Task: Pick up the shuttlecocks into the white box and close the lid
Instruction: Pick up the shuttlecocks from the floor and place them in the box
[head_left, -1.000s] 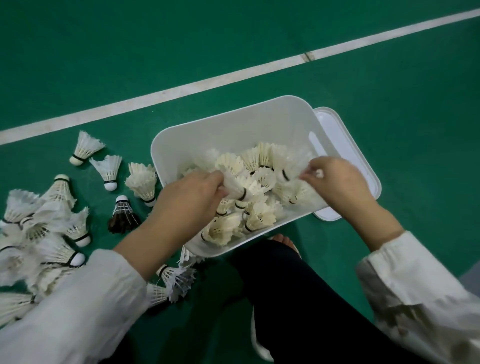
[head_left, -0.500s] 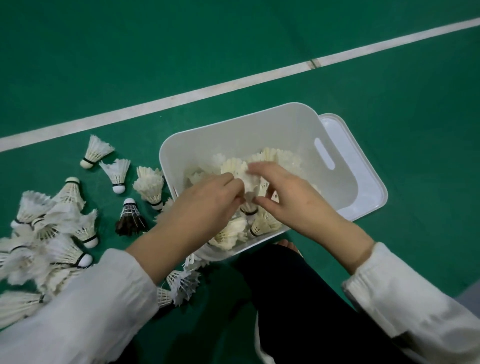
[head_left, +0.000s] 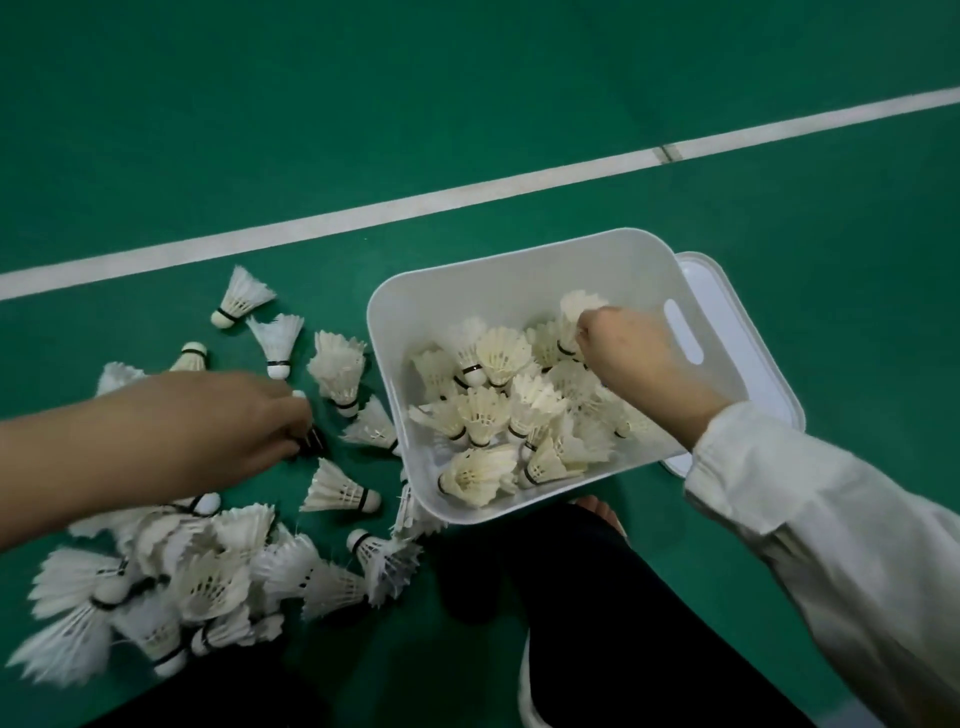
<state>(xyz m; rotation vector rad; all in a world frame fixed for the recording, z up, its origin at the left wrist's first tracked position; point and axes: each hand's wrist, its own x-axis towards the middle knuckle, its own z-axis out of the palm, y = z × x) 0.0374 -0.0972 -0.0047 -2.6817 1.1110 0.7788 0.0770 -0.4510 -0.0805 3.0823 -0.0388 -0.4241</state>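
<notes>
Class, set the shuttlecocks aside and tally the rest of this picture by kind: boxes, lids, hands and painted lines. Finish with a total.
box: 1
lid: 1
hands: 2, the left hand and the right hand
line: 1
Total: 5

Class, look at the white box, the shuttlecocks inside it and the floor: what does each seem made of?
White box: likely plastic, smooth matte walls, moulded handle slot. Shuttlecocks: seemingly feather skirts with separate vanes; rounded white bases, possibly cork. Floor: probably synthetic court mat, even green, white line.
</notes>
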